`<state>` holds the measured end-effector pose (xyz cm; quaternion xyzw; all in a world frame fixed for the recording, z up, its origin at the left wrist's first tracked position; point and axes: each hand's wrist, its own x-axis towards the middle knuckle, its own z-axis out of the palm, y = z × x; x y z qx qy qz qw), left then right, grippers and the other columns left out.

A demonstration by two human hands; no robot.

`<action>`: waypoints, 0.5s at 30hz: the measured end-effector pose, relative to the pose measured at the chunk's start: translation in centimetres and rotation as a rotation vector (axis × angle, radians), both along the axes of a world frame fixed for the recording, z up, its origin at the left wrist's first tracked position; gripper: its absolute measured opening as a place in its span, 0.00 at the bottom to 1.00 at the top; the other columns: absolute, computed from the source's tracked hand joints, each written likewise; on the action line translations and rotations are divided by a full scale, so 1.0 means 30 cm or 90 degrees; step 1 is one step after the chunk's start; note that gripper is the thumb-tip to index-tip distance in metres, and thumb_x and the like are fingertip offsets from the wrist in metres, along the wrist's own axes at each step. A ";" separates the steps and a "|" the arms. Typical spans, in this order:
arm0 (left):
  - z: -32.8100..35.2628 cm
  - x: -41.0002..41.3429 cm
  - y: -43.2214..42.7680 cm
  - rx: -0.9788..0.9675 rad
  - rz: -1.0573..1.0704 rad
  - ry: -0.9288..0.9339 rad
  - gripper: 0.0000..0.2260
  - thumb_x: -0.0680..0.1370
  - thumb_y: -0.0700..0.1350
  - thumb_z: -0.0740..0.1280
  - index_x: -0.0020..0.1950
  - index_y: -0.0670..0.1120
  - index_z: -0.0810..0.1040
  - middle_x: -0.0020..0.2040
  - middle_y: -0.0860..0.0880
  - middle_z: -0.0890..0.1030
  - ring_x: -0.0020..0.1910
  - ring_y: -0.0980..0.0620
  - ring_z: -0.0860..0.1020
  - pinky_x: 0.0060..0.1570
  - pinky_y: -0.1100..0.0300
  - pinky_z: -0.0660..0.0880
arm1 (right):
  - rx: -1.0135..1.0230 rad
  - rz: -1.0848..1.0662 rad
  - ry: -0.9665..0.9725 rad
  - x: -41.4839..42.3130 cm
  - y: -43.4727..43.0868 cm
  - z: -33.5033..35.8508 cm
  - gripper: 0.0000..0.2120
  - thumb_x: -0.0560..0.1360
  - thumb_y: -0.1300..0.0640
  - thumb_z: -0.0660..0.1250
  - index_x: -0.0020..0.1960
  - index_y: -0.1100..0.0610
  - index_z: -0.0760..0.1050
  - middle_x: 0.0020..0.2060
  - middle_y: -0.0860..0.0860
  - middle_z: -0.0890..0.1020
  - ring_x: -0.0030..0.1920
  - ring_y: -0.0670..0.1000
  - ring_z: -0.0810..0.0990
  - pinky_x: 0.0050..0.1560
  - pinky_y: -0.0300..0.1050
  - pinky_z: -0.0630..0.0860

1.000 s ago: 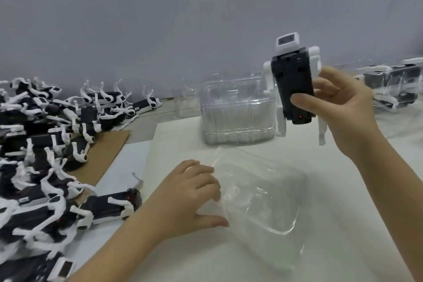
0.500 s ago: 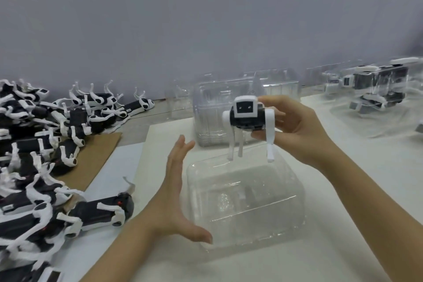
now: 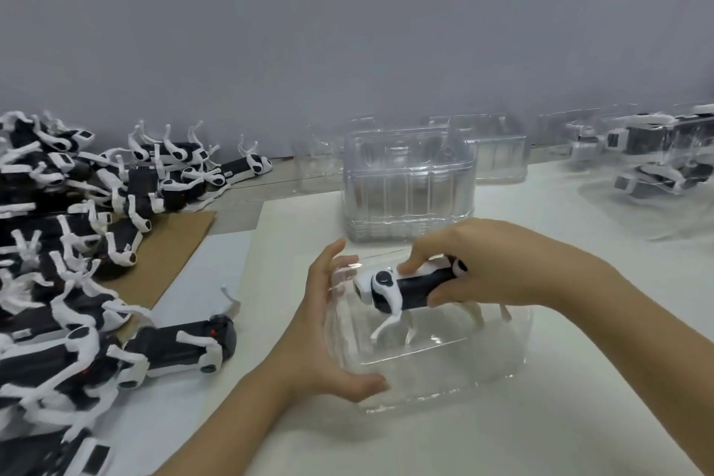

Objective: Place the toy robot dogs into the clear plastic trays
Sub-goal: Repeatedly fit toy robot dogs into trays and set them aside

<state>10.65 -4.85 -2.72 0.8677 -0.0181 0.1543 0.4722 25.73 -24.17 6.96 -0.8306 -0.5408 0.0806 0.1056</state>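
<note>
A black and white toy robot dog (image 3: 405,288) is gripped around its body by my right hand (image 3: 475,263), its head to the left and its white legs down inside a clear plastic tray (image 3: 463,363). The tray lies on the white table in front of me. My left hand (image 3: 328,332) presses flat against the tray's left wall, fingers straight and thumb along the near edge. A big heap of the same toy dogs (image 3: 69,263) covers the left side of the table.
A stack of empty clear trays (image 3: 409,185) stands just behind the tray, with more clear trays (image 3: 498,151) further back. Trays holding dogs (image 3: 657,162) sit at the far right. A brown cardboard sheet (image 3: 174,255) lies under the heap. A grey wall rises behind.
My right hand has turned the dog from upright to legs down and lowered it into the tray. My left hand has opened and moved to the tray's left side.
</note>
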 end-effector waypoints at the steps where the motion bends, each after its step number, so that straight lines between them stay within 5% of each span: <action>1: 0.000 0.000 0.001 -0.003 -0.003 0.001 0.58 0.56 0.57 0.80 0.77 0.60 0.48 0.72 0.57 0.64 0.75 0.50 0.63 0.73 0.47 0.63 | -0.029 0.005 -0.013 0.004 0.011 -0.013 0.18 0.73 0.45 0.71 0.60 0.33 0.73 0.43 0.35 0.76 0.44 0.41 0.73 0.45 0.40 0.73; 5: -0.008 0.010 0.002 -0.001 0.008 0.002 0.56 0.57 0.56 0.80 0.77 0.59 0.50 0.73 0.57 0.62 0.75 0.49 0.62 0.72 0.49 0.63 | -0.015 0.039 -0.034 0.017 0.014 -0.068 0.17 0.73 0.45 0.71 0.61 0.36 0.74 0.48 0.35 0.69 0.47 0.37 0.67 0.46 0.36 0.67; 9: -0.018 0.005 0.012 0.011 -0.002 0.018 0.55 0.57 0.57 0.79 0.76 0.62 0.49 0.76 0.59 0.58 0.77 0.52 0.59 0.73 0.48 0.61 | 0.015 0.037 -0.147 0.032 0.017 -0.105 0.18 0.72 0.40 0.70 0.61 0.34 0.74 0.51 0.42 0.61 0.51 0.45 0.56 0.53 0.40 0.54; 12: 0.009 0.021 -0.021 -0.039 0.002 -0.012 0.60 0.57 0.72 0.74 0.78 0.49 0.48 0.77 0.57 0.52 0.79 0.50 0.50 0.77 0.49 0.52 | 0.055 -0.015 0.028 0.046 -0.025 -0.106 0.16 0.70 0.34 0.67 0.57 0.24 0.70 0.55 0.37 0.63 0.54 0.40 0.57 0.58 0.38 0.51; 15: 0.057 0.024 -0.034 -0.255 0.140 0.064 0.68 0.47 0.75 0.74 0.77 0.42 0.54 0.76 0.49 0.57 0.79 0.40 0.50 0.76 0.43 0.48 | 0.380 -0.277 0.259 0.056 -0.112 -0.127 0.30 0.65 0.29 0.68 0.65 0.24 0.63 0.65 0.32 0.65 0.65 0.39 0.65 0.65 0.44 0.62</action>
